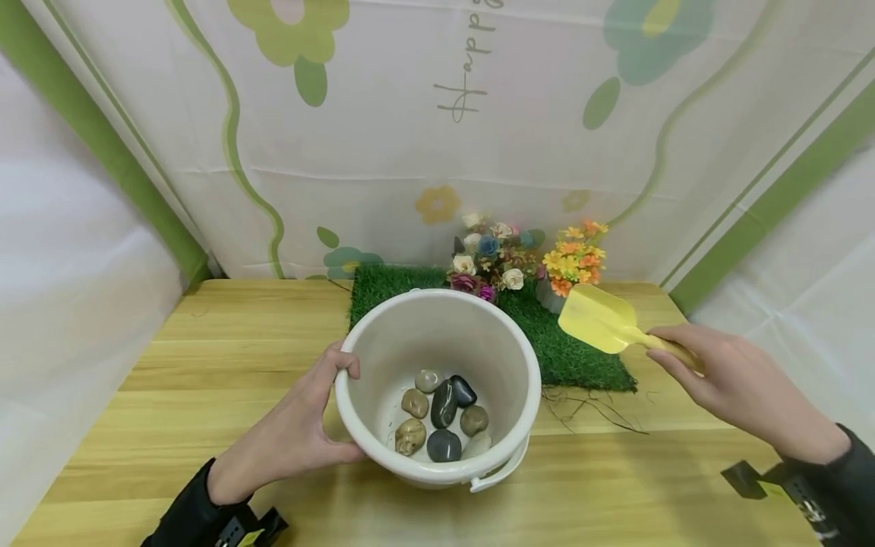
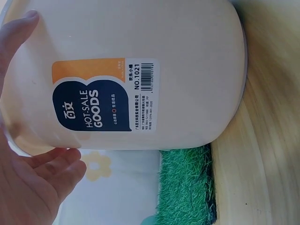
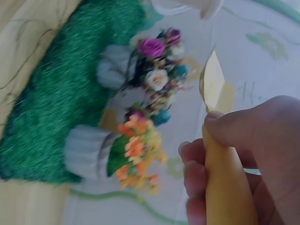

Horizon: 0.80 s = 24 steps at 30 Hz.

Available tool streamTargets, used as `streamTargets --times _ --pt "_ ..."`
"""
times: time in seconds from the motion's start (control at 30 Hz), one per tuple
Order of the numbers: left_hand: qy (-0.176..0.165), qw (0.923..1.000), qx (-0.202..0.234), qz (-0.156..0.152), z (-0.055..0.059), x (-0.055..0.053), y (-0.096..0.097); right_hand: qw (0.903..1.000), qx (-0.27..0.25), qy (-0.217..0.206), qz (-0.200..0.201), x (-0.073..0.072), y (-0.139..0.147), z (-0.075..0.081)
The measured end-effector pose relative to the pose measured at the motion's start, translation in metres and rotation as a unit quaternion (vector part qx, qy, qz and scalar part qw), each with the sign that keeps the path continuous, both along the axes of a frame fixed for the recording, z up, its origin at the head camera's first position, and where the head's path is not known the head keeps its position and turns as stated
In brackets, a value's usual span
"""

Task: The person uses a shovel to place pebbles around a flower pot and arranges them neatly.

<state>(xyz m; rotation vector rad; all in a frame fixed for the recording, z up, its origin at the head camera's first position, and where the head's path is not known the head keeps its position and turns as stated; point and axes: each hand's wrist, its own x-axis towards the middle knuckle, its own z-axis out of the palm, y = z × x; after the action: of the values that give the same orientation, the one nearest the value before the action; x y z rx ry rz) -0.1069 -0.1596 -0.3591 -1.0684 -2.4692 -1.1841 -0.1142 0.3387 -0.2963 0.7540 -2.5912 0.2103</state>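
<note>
A white bucket (image 1: 437, 319) stands near the middle of the wooden table, with several smooth stones (image 1: 443, 404) in black, grey and tan on its bottom. My left hand (image 1: 301, 425) grips the bucket's left side, one finger hooked over the rim and the thumb against the outer wall. In the left wrist view a label (image 2: 105, 96) shows on that wall. Off to the right, my right hand (image 1: 731, 376) holds a yellow hand shovel (image 1: 601, 319) by its handle, in the air. The shovel's blade is apart from the bucket and looks bare.
Behind the bucket lies a green artificial grass mat (image 1: 581, 349). A pot of mixed flowers (image 1: 488, 254) and a pot of orange and yellow flowers (image 1: 574, 258) stand on it. Thin dark twigs (image 1: 601, 410) lie by the mat's front edge. A printed curtain (image 1: 383, 137) hangs behind the table.
</note>
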Motion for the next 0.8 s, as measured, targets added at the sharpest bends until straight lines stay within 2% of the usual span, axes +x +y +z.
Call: streamTargets --times 0.23,0.5,0.8 --pt "-0.011 0.9999 -0.004 0.003 0.001 0.001 0.0 0.999 0.016 0.007 0.041 -0.006 -0.019 0.023" --pt "-0.008 0.9999 -0.006 0.002 0.0 0.001 -0.001 0.9915 0.026 0.023 0.125 -0.013 -0.044 0.051" --pt "-0.005 1.0 -0.007 0.004 0.0 0.0 -0.001 0.9892 0.056 0.004 0.136 -0.021 -0.073 0.063"
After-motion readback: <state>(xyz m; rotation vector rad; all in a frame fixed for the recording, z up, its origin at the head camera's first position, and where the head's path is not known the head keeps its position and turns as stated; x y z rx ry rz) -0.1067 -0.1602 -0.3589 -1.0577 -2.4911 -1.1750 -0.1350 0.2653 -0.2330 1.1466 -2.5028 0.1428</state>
